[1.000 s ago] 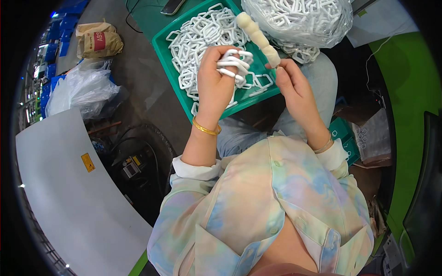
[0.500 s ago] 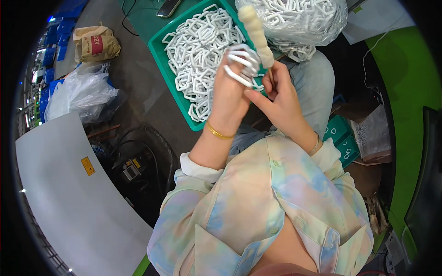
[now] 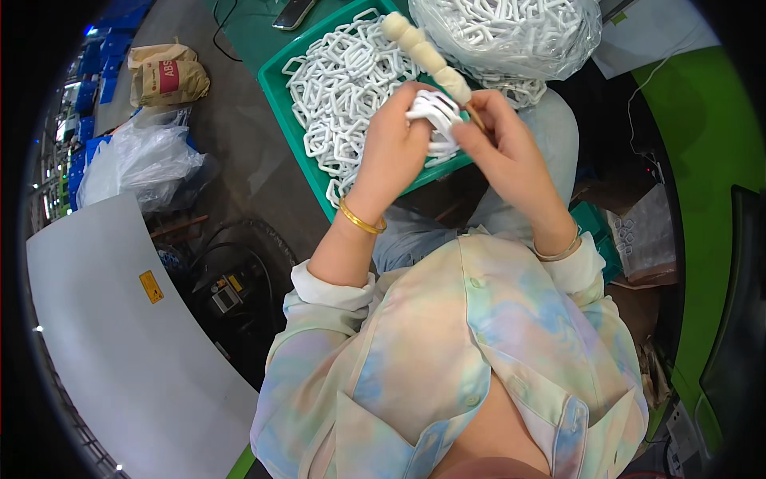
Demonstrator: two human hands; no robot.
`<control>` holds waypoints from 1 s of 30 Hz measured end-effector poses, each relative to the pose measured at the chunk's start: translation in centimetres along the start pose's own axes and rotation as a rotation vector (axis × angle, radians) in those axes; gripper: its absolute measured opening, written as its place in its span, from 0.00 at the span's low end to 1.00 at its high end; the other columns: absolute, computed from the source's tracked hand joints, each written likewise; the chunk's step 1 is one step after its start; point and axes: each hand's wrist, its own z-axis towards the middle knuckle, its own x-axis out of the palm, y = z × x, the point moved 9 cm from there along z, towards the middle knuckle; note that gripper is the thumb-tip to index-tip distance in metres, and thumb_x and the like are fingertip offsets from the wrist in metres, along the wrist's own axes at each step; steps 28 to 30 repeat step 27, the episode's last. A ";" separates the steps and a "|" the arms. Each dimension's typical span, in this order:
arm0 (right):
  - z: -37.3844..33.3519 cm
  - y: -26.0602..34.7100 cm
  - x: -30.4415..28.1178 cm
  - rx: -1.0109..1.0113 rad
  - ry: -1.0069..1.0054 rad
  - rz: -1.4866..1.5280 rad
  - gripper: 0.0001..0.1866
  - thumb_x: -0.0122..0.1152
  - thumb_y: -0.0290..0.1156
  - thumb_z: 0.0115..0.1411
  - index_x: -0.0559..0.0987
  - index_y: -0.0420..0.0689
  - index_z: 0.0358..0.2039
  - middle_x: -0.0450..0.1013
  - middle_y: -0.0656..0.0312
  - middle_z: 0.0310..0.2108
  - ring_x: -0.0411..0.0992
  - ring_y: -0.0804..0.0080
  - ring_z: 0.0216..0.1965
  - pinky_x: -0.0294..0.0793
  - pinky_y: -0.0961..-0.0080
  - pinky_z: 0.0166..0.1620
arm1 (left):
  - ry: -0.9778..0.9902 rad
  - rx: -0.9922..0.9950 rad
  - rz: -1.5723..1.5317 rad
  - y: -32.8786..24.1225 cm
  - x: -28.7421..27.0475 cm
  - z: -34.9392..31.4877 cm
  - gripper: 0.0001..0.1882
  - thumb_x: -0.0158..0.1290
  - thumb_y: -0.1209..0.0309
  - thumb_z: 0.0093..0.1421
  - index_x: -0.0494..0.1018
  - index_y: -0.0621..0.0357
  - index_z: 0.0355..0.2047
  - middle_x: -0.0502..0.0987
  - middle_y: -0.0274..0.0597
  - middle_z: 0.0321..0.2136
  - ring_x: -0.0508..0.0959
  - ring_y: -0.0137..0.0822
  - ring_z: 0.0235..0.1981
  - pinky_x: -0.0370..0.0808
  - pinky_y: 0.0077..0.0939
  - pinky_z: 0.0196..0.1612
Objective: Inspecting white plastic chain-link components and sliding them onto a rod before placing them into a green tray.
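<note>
My left hand [image 3: 391, 152] is closed around a small bunch of white angular plastic rings [image 3: 435, 112]. In my right hand [image 3: 511, 160] I grip the thin wooden end of a stick with a lumpy cream-coloured soft head [image 3: 423, 54], which points up and left. The fingertips of my right hand touch or nearly touch the bunched rings. Both hands are over the near right corner of a green tray [image 3: 279, 108], heaped with loose white rings [image 3: 339, 104]. Fingers partly hide the held rings.
Right of the tray is a clear plastic bag [image 3: 527, 60] full of white rings. A phone [image 3: 294, 13] lies behind the tray. A brown paper sack [image 3: 171, 80] and plastic bundle [image 3: 140, 164] are at left, above a pale grey panel [image 3: 120, 335]. A green bin [image 3: 594, 227] stands at right.
The stick's head has tipped to the left and down over the tray. My right hand has come closer to the rings, and my left hand has turned with them.
</note>
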 end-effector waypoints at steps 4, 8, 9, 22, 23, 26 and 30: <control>-0.4 1.4 -1.0 -0.070 0.033 -0.265 0.07 0.54 0.30 0.67 0.74 0.40 0.41 0.70 0.68 0.26 0.64 0.83 0.27 0.63 0.82 0.32 | 0.056 -0.450 -0.778 4.1 1.2 -0.6 0.10 0.45 0.73 0.65 0.72 0.63 0.43 0.73 0.37 0.29 0.71 0.27 0.25 0.69 0.20 0.26; -2.2 0.5 0.1 -0.218 0.120 -0.577 0.07 0.51 0.29 0.67 0.75 0.40 0.40 0.70 0.56 0.26 0.69 0.66 0.25 0.68 0.74 0.31 | 0.131 -0.663 -1.481 5.8 3.5 -0.9 0.12 0.45 0.72 0.66 0.70 0.63 0.46 0.68 0.38 0.25 0.65 0.28 0.23 0.65 0.20 0.24; -2.7 0.7 0.3 -0.274 0.129 -0.652 0.07 0.51 0.28 0.67 0.75 0.40 0.40 0.70 0.52 0.26 0.70 0.60 0.25 0.69 0.71 0.31 | 0.142 -0.738 -1.767 5.4 4.3 -1.0 0.12 0.44 0.71 0.66 0.70 0.63 0.46 0.68 0.38 0.25 0.65 0.29 0.23 0.65 0.20 0.25; -0.7 1.6 -1.2 -0.164 -0.059 -0.507 0.06 0.54 0.29 0.66 0.75 0.40 0.38 0.72 0.60 0.26 0.71 0.73 0.25 0.67 0.75 0.29 | 0.521 -0.510 -1.801 1.1 6.1 -1.8 0.14 0.45 0.68 0.68 0.66 0.60 0.51 0.73 0.35 0.30 0.73 0.31 0.32 0.71 0.24 0.35; -0.4 1.0 -1.7 -0.080 -0.076 -0.329 0.07 0.55 0.29 0.66 0.75 0.39 0.39 0.72 0.65 0.26 0.70 0.82 0.27 0.66 0.77 0.29 | 0.324 -0.605 -1.669 2.2 6.3 -2.0 0.15 0.45 0.68 0.68 0.66 0.60 0.52 0.74 0.36 0.33 0.73 0.32 0.35 0.72 0.25 0.38; -0.7 0.8 0.5 -0.042 -0.010 -0.096 0.09 0.58 0.32 0.66 0.75 0.40 0.42 0.70 0.72 0.28 0.64 0.90 0.32 0.66 0.85 0.33 | 0.147 -0.629 -1.490 3.4 5.8 -2.0 0.17 0.43 0.67 0.69 0.65 0.59 0.56 0.75 0.39 0.40 0.75 0.34 0.42 0.72 0.32 0.48; -0.6 1.2 1.1 -0.031 0.026 -0.116 0.11 0.59 0.33 0.66 0.75 0.40 0.43 0.70 0.70 0.28 0.65 0.89 0.31 0.67 0.87 0.35 | 0.160 -0.568 -1.452 3.9 5.6 -1.7 0.19 0.42 0.65 0.70 0.64 0.57 0.58 0.75 0.42 0.44 0.75 0.36 0.45 0.72 0.39 0.55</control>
